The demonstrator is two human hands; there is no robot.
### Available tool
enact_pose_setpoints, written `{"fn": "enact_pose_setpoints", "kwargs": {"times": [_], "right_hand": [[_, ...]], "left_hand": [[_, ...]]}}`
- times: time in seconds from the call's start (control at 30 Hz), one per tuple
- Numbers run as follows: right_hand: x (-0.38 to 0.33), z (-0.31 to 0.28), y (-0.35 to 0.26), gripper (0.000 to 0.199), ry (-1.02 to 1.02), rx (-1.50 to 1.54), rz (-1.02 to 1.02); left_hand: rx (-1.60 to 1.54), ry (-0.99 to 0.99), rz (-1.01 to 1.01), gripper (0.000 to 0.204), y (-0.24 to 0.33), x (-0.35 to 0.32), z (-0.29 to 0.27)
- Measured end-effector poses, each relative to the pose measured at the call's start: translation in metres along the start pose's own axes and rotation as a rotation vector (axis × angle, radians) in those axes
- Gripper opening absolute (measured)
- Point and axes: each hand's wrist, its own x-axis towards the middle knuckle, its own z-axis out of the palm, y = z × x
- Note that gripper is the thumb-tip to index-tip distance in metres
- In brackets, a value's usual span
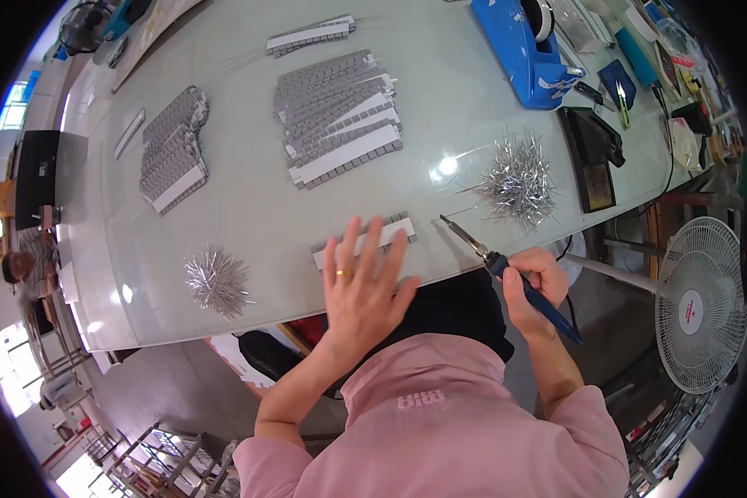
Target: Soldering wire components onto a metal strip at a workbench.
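Observation:
My left hand [361,286] lies flat with its fingers stretched out, resting on a strip of grey segments with a white band [401,226] near the table's front edge. A ring shows on one finger. In my right hand [539,286] is a soldering iron [496,264] with a dark blue handle. Its tip points up and left, just right of the strip's end and apart from it. A thin wire or lead seems to run from that end toward the tip. To the right sits a heap of thin silvery wire pieces [519,183]; a smaller heap [217,282] is at the left.
Grey strips are stacked mid-table [332,116], with another stack [174,149] at the left and a short one [311,36] farther back. A blue tape dispenser [519,58], a black soldering stand [585,149] and green-handled tweezers [622,108] stand right. A fan [697,307] is beside the table.

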Motion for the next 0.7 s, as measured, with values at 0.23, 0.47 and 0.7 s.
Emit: {"fn": "enact_pose_setpoints", "kwargs": {"times": [0.23,0.47,0.7], "right_hand": [[0.000,0.004,0.001,0.012,-0.033,0.026,0.046],[0.003,0.009,0.001,0.012,-0.045,0.037,0.102],[0.003,0.009,-0.004,0.012,-0.055,0.035,0.171]], "left_hand": [[-0.022,-0.054,0.036,0.056,-0.023,-0.015,-0.008],[0.041,-0.086,0.047,0.051,-0.029,-0.011,-0.007],[0.030,-0.080,0.088,0.050,-0.029,-0.008,-0.004]]}}
